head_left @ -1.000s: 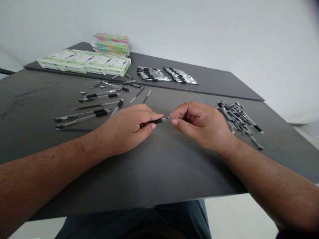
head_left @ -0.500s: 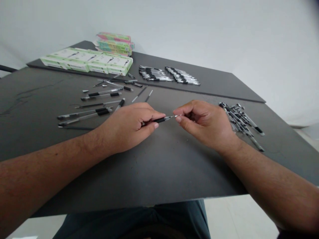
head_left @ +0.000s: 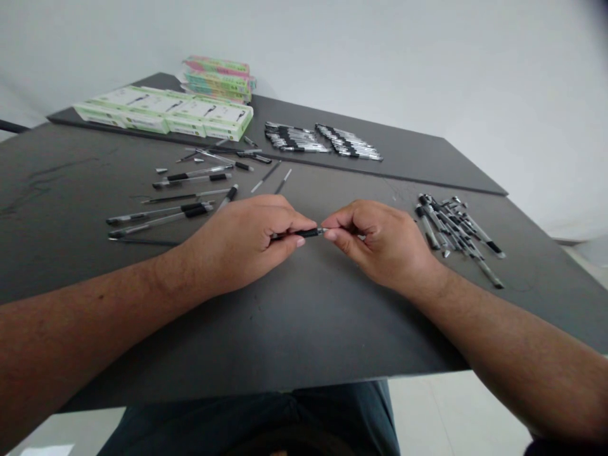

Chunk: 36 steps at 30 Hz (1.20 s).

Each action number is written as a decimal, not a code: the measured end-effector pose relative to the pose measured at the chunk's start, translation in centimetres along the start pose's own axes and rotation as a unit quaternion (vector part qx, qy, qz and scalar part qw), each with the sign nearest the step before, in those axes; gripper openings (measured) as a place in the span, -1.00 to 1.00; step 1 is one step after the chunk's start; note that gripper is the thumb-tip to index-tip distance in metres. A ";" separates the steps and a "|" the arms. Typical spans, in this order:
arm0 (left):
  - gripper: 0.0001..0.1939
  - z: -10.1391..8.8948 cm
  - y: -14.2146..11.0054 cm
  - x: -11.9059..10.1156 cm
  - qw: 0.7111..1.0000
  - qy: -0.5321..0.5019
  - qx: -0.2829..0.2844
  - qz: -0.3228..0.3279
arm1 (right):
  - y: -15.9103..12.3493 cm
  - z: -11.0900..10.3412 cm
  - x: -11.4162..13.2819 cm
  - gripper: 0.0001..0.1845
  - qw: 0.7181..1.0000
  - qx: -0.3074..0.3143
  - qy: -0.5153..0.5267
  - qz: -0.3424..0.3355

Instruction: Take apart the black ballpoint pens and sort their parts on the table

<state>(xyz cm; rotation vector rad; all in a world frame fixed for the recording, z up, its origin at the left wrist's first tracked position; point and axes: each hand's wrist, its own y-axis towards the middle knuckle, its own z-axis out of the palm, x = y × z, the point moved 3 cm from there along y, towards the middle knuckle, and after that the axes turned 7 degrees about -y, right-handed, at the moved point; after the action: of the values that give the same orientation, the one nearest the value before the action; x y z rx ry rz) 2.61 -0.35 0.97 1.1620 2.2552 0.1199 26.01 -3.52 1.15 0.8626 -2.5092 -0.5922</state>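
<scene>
A pen [head_left: 310, 233] with a black grip lies across the space between my hands, over the middle of the table. My left hand [head_left: 254, 237] is closed round its barrel, thumb and index finger along the grip. At the pen's tip end, the thumb and index finger of my right hand [head_left: 380, 237] pinch the silvery tip. Most of the barrel is hidden inside my left hand. Left of that hand lie loose pen barrels [head_left: 164, 223] with black grips, thin refills [head_left: 284, 182] and small tip cones [head_left: 161, 170].
To the right lies a heap of pens and parts [head_left: 458, 228]. On a raised dark board at the back are two rows of pens [head_left: 297, 138], pale green boxes [head_left: 166, 113] and a stack of colourful packets [head_left: 216, 79]. The dark table's front edge [head_left: 266, 394] is close to my lap.
My right hand has moved left and slightly down, closing the gap to my left hand. The thin length that showed at the pen's tip is now covered by its fingers.
</scene>
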 end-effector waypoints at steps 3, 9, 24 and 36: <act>-0.56 0.0 -0.1 -0.2 1.000 0.007 -0.005 0.008 | -0.1 0.1 0.1 -0.66 1.000 -0.001 -0.013 -0.016; -0.57 -0.1 0.2 0.0 1.000 0.003 0.001 0.004 | -0.2 0.2 -0.1 -0.66 0.999 0.012 0.004 -0.040; -0.58 0.2 0.0 -0.2 0.999 -0.011 0.027 0.015 | 0.1 0.0 0.2 -0.58 0.996 0.075 -0.015 -0.048; -0.58 0.0 0.1 -0.5 1.000 0.004 0.024 0.013 | 0.1 0.3 0.3 -0.65 0.994 0.106 0.016 -0.011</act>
<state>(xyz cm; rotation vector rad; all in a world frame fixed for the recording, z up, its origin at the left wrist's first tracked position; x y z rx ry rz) 2.90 -0.67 1.22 1.2171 2.2608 0.0815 25.60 -3.60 0.99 0.9666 -2.5694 -0.3191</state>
